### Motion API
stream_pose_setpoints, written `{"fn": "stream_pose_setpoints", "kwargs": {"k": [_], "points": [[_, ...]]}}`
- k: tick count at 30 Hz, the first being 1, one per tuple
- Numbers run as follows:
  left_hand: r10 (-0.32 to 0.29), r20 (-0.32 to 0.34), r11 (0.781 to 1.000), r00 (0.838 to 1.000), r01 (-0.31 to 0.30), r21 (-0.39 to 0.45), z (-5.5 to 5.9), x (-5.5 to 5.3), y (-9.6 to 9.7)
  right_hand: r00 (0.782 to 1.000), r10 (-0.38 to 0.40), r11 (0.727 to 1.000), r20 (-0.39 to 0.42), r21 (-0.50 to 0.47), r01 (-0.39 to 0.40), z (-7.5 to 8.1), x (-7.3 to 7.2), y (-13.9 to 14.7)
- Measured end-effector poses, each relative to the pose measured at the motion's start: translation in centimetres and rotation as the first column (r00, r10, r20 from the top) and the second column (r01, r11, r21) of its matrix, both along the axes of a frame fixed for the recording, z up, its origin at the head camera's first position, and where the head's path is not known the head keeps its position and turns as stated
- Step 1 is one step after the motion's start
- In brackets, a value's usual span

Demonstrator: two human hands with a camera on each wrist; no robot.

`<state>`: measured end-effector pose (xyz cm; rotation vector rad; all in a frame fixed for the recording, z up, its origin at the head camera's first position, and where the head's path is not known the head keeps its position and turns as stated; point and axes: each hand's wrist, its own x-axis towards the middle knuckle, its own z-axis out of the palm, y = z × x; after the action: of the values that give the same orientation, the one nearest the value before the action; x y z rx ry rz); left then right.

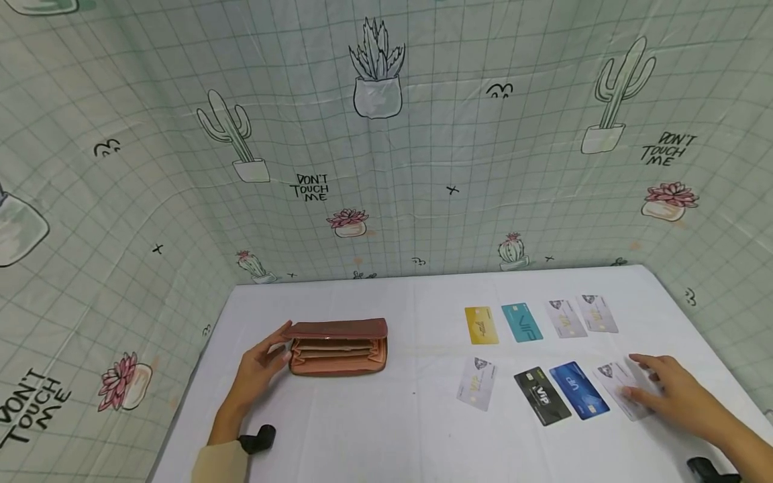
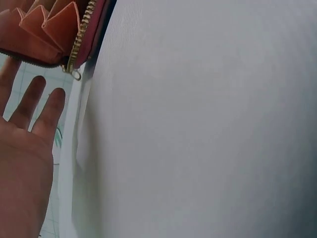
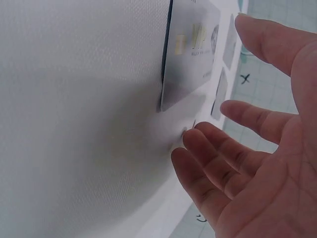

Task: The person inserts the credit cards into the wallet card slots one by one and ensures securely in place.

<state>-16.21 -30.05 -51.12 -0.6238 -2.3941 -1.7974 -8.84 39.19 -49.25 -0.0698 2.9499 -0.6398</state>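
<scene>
A brown zip wallet (image 1: 338,365) lies on the left of the table, its flap raised and its folded compartments showing. My left hand (image 1: 258,369) is at the wallet's left end, fingertips against the edge by the flap. In the left wrist view its visible fingers are extended beside the wallet (image 2: 37,42) and its gold zip; the thumb is hidden. On the right, my right hand (image 1: 676,392) hovers over a silver VIP card (image 1: 616,389). Its fingers are spread and loosely bent in the right wrist view, apart from the silver card (image 3: 190,62).
Left of that silver card lie a blue card (image 1: 580,390), a black VIP card (image 1: 542,396) and another silver card (image 1: 477,384). Behind them are a yellow card (image 1: 481,326), a teal card (image 1: 522,323) and two more silver cards. Patterned cloth (image 1: 423,147) hangs around the white table (image 1: 410,436).
</scene>
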Motion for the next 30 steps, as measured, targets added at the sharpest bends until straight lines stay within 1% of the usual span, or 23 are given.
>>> {"fn": "stream_pose_setpoints", "kwargs": {"k": [3, 9, 15, 18, 23, 25, 27, 30], "points": [[0.008, 0.01, 1.0, 1.0, -0.008, 0.023, 0.0, -0.2, 0.3, 1.0, 0.007, 1.0, -0.005, 0.002, -0.007, -0.1, 0.0, 0.0], [0.027, 0.046, 0.999, 0.999, -0.028, 0.022, 0.0, -0.5, 0.9, 1.0, 0.011, 1.0, -0.02, -0.002, -0.011, -0.3, 0.3, -0.2], [0.039, 0.141, 0.996, 0.989, -0.049, 0.069, 0.0, -0.8, 1.4, 1.0, 0.0, 1.0, -0.01, -0.023, 0.0, -0.2, 0.5, -0.6], [0.038, 0.173, 0.994, 0.984, -0.055, 0.093, 0.0, -0.9, 1.5, 1.0, -0.009, 1.0, 0.004, -0.023, 0.01, -0.2, 0.5, -0.8], [0.013, 0.188, 0.992, 0.982, -0.037, 0.123, 0.2, -1.2, 1.5, 1.0, -0.007, 1.0, -0.013, 0.002, 0.007, -0.4, 0.4, -0.9], [-0.013, 0.185, 0.99, 0.983, -0.013, 0.14, 0.2, -1.3, 1.6, 1.0, -0.002, 1.0, -0.027, 0.01, 0.002, -0.5, 0.4, -0.9], [-0.026, 0.179, 0.989, 0.984, -0.001, 0.151, 0.1, -1.5, 1.7, 0.999, 0.004, 1.0, -0.037, 0.014, -0.004, -0.6, 0.3, -0.9], [-0.024, 0.181, 0.987, 0.983, -0.005, 0.16, 0.1, -1.8, 1.8, 0.999, 0.001, 1.0, -0.044, 0.019, 0.0, -0.7, 0.3, -1.0]]}}
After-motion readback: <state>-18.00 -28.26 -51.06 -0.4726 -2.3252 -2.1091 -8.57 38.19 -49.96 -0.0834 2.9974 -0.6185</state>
